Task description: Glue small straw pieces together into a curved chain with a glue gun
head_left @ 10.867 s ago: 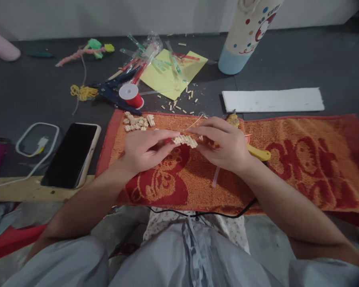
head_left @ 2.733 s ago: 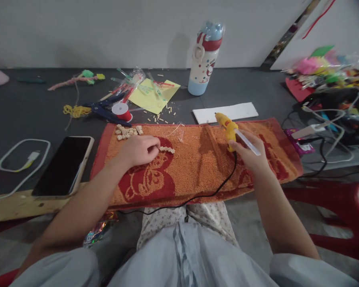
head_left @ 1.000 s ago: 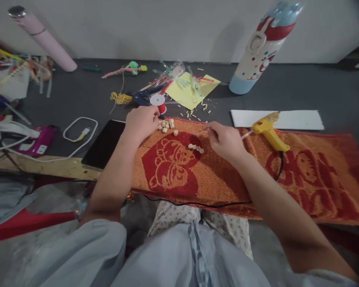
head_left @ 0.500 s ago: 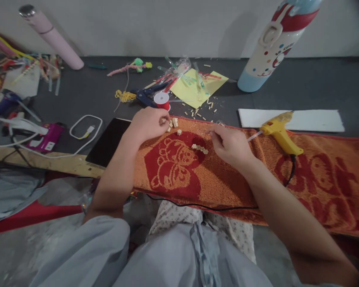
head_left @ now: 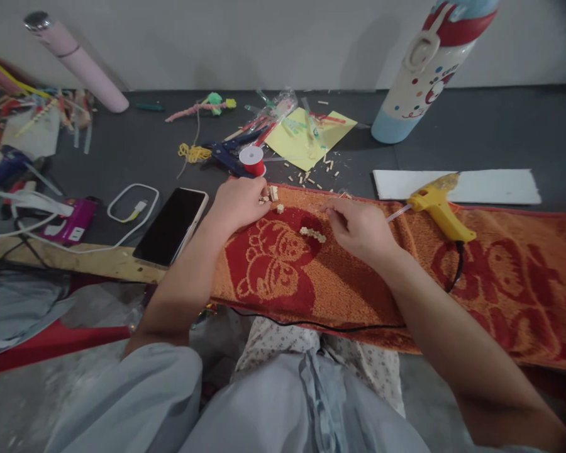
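My left hand [head_left: 245,200] rests at the upper left of the orange and red towel [head_left: 358,289], its fingers curled beside small pale wooden pieces [head_left: 273,193]; whether it pinches one is too small to tell. Another small piece [head_left: 280,209] lies just right of its fingers. My right hand [head_left: 358,228] is over the towel with thumb and forefinger together, and anything between them is too small to make out. A short pale chain of pieces [head_left: 313,234] lies on the towel between the hands, touched by neither.
A yellow glue gun [head_left: 436,204] lies right of my right hand, partly on a white strip [head_left: 500,186]. Behind are a red spool [head_left: 253,162], yellow paper [head_left: 292,141] and a bottle [head_left: 410,88]. A phone [head_left: 170,226] lies left, near a pink flask [head_left: 85,66].
My left hand has shifted slightly down and lies flatter beside the wooden pieces. More of the phone shows. The right hand and the pale chain look nearly unchanged.
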`<state>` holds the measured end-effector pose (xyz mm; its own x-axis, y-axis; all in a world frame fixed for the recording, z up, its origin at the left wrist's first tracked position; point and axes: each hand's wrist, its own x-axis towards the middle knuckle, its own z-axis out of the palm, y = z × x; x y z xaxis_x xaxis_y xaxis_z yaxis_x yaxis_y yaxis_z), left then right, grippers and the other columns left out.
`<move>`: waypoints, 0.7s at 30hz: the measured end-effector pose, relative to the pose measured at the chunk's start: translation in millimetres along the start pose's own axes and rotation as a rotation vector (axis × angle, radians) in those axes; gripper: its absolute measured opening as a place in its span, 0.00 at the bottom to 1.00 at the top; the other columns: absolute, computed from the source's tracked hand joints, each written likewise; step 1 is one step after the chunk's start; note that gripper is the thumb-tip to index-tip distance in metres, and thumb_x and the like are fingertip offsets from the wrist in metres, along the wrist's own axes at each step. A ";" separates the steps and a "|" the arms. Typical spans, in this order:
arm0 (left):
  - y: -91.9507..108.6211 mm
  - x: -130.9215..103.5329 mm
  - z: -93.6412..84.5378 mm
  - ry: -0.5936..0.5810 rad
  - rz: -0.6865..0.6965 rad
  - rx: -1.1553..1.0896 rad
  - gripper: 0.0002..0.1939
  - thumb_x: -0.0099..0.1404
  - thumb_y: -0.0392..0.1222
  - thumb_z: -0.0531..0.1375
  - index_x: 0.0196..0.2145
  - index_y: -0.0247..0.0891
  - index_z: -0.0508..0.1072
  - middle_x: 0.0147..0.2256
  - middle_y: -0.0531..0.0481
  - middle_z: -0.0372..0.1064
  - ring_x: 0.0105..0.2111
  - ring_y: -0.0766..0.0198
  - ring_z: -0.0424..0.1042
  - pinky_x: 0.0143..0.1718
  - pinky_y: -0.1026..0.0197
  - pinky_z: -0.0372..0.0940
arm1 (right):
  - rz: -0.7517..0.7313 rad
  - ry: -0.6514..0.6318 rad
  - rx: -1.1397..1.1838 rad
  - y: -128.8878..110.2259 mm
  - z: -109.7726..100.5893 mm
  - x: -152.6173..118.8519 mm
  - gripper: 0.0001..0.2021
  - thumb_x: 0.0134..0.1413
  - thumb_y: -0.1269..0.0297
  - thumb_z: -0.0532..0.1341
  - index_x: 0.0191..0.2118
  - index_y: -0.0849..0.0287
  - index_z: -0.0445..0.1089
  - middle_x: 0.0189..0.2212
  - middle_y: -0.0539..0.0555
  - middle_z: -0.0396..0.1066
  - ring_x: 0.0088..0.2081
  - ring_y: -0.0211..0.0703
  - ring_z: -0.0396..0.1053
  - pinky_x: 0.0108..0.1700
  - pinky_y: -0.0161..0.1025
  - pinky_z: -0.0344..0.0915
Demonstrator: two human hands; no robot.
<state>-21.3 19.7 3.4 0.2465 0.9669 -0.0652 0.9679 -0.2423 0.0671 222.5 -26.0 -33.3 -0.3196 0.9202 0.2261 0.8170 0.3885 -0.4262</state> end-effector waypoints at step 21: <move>-3.5 4.3 -3.9 -0.079 -0.117 -1.626 0.10 0.58 0.44 0.67 0.33 0.36 0.73 0.30 0.51 0.72 0.25 0.75 0.69 0.22 0.73 0.61 | 0.000 -0.040 0.010 -2.9 -1.9 0.2 0.16 0.61 0.66 0.51 0.45 0.60 0.75 0.39 0.60 0.80 0.37 0.51 0.76 0.37 0.42 0.64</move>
<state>-23.9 25.0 6.8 0.2306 0.9544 -0.1894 -0.0758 0.2117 0.9744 221.0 -27.0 -30.4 -0.3386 0.9212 0.1915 0.8120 0.3889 -0.4353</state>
